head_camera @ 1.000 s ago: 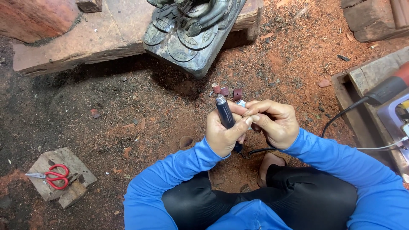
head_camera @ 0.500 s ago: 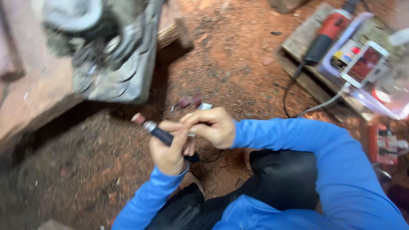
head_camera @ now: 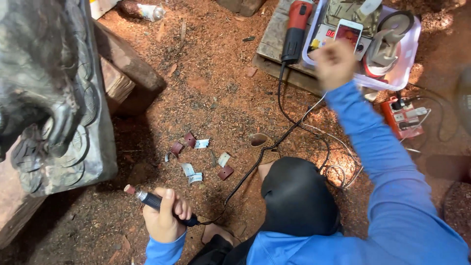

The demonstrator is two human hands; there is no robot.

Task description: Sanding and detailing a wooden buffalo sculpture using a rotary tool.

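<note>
Black rotary handpiece (head_camera: 159, 205) at seven o'clock, gripped mid-barrel in closed left hand (head_camera: 164, 221), sanding tip poking out toward ten o'clock near dark carved statue (head_camera: 54, 98). Right hand (head_camera: 336, 61), previously joined at the tool, now lifted to one o'clock by white tray (head_camera: 407, 73); blurred, grip cannot be told.

Left hand (head_camera: 164, 222) at the lower left of the frame, fingers curled closed, thumb up, blue sleeve at the wrist, right arm stretched to the upper right, right hand (head_camera: 334, 63) blurred, loosely fisted
</note>
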